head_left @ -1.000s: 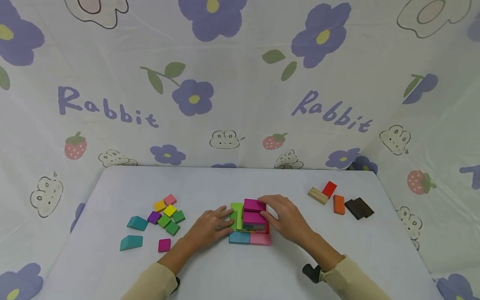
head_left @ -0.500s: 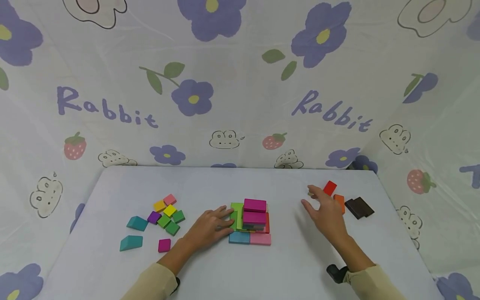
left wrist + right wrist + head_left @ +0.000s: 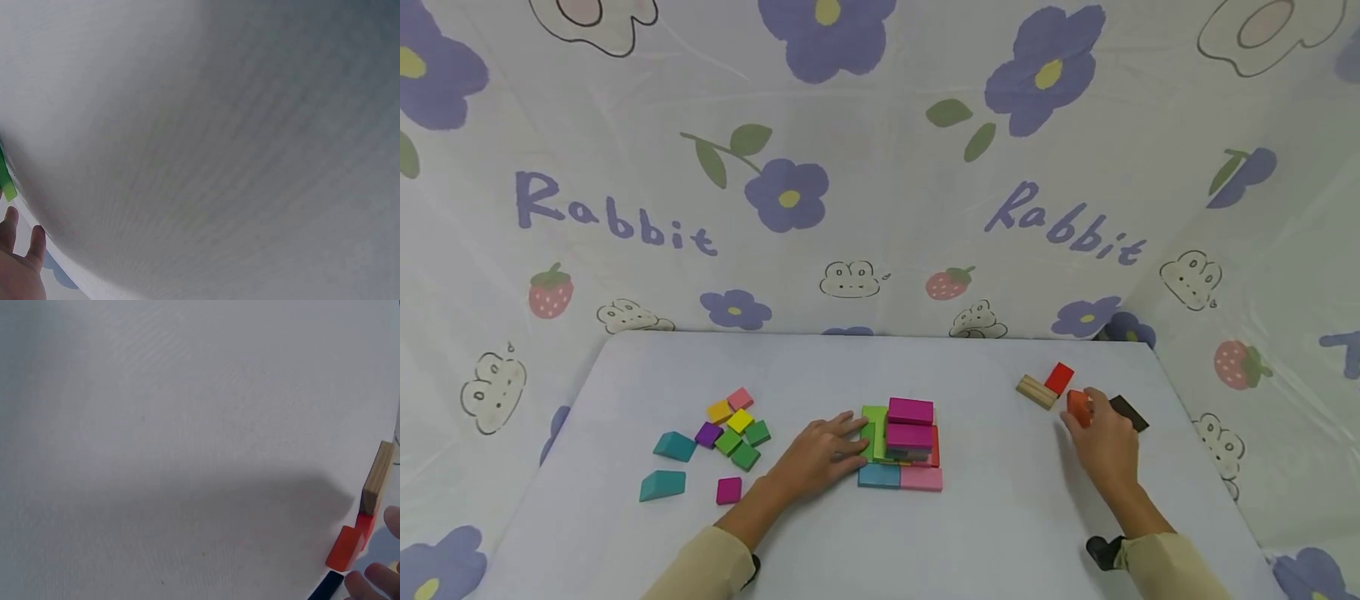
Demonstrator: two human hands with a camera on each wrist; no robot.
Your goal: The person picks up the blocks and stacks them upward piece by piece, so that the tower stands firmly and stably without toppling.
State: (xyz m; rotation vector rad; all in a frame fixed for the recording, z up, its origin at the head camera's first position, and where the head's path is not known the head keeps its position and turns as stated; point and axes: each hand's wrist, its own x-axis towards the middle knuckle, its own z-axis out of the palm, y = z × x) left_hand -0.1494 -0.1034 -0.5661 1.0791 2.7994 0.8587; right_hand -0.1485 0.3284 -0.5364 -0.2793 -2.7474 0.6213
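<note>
At the table's middle stands a small stack of coloured blocks, with two magenta blocks [image 3: 910, 436] on top, light green blocks [image 3: 880, 423] on its left, and a blue block [image 3: 878, 476] and a pink block [image 3: 921, 478] along the front. My left hand [image 3: 820, 454] rests against the stack's left side, fingers extended to the green blocks. Far to the right, my right hand [image 3: 1105, 442] hovers at an orange block [image 3: 345, 548], thumb and fingers parted around it in the head view. A dark brown block [image 3: 1130, 413] shows just beyond this hand, partly covered.
Beside the right hand lie a wooden-coloured block [image 3: 1036, 392] and a red block [image 3: 1059, 379]. On the left are several small cubes [image 3: 728, 442], two teal wedge-like blocks [image 3: 662, 485] and a lone magenta cube [image 3: 728, 491]. A patterned cloth [image 3: 880, 208] hangs behind the table.
My right hand has left the stack's magenta blocks, passed over the wooden-coloured block and moved right to the orange block. The left hand and the stack have stayed put.
</note>
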